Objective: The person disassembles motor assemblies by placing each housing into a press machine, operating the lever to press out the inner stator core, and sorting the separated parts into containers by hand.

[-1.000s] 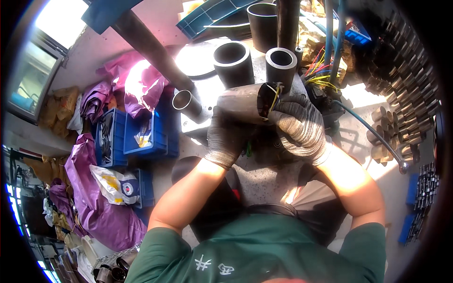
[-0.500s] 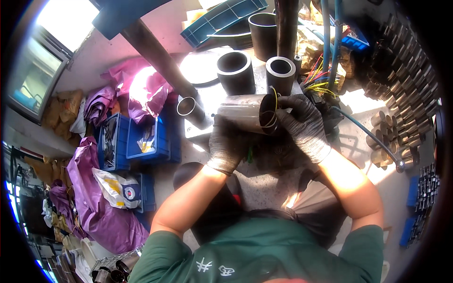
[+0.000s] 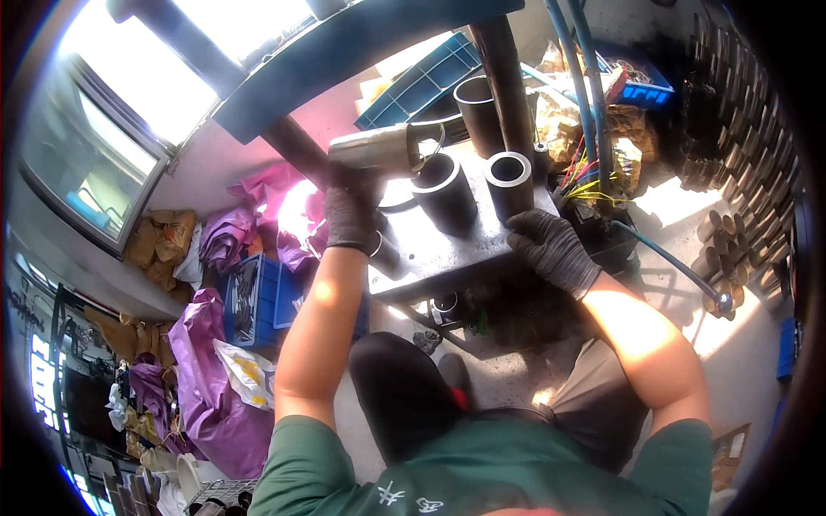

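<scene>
My left hand (image 3: 350,213), in a dark grey work glove, holds up a metal sleeve (image 3: 366,151), a wide hollow cylinder lying nearly level above the steel plate (image 3: 434,262). A thin wire ring (image 3: 437,142) shows at the sleeve's right end. My gloved right hand (image 3: 555,251) rests at the plate's right edge, fingers partly bent and apart, close to a narrow thick-walled tube (image 3: 509,191). Between my hands a wider dark tube (image 3: 447,202) stands on the plate. A small tube (image 3: 385,255) is partly hidden behind my left wrist.
A blue press beam (image 3: 361,56) crosses above on dark posts, one post (image 3: 503,86) behind the tubes. Another tube (image 3: 482,116) stands at the back. Blue hoses (image 3: 585,95) and coloured wires (image 3: 589,185) hang right, beside a ball-ended lever (image 3: 675,258). Stacked tubes (image 3: 744,129) line the right wall.
My left hand has lifted the sleeve up and to the left, away from my right hand. The right hand has let go of the sleeve's end and dropped to the plate's edge. The view has shifted.
</scene>
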`<action>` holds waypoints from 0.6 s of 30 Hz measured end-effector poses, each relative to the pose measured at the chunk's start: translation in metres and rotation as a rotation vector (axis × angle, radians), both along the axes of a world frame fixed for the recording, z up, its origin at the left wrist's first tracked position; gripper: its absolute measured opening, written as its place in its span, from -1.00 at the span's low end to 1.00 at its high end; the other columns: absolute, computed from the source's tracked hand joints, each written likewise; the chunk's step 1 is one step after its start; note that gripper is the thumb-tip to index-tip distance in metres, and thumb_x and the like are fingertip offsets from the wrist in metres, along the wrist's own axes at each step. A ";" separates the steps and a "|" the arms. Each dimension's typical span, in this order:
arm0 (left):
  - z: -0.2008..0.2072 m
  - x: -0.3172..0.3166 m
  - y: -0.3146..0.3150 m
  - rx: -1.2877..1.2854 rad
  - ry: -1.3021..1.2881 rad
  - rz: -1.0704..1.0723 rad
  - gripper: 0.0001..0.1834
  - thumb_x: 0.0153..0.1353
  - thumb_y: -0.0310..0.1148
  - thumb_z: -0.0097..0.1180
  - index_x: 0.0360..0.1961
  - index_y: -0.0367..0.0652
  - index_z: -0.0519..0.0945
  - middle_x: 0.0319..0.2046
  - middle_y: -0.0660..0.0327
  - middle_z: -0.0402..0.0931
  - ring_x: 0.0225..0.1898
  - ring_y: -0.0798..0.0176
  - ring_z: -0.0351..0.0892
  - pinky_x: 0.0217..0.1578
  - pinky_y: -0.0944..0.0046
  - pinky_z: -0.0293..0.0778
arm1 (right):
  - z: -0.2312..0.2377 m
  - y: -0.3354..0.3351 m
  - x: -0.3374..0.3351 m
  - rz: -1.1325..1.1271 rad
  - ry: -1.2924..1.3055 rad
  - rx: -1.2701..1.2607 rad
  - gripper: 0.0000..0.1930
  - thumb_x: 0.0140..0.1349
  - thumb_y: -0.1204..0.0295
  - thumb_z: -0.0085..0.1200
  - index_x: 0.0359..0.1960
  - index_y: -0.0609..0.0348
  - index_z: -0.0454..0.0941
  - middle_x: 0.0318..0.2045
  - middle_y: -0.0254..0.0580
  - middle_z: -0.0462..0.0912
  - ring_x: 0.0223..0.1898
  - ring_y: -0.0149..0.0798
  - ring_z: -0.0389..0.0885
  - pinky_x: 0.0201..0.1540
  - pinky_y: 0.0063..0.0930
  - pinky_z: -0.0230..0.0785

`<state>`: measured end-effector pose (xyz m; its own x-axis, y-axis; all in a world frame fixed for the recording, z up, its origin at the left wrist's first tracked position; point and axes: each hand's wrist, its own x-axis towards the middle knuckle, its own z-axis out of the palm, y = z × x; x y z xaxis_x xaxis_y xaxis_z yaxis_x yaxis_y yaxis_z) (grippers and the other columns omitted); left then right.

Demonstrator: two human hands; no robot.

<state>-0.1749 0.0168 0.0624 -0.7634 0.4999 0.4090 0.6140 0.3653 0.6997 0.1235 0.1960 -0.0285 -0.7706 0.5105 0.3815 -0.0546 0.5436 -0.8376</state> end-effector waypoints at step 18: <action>0.033 -0.044 0.087 0.072 -0.174 -0.242 -0.60 0.39 -0.15 0.38 -0.29 -0.33 0.59 -0.50 0.16 0.58 -0.44 0.28 0.62 -0.42 0.29 0.59 | -0.018 0.010 -0.019 0.201 -0.217 0.134 -0.63 0.29 0.25 0.25 0.04 0.21 0.71 -0.07 0.09 0.79 0.03 0.05 0.76 0.17 -0.17 0.57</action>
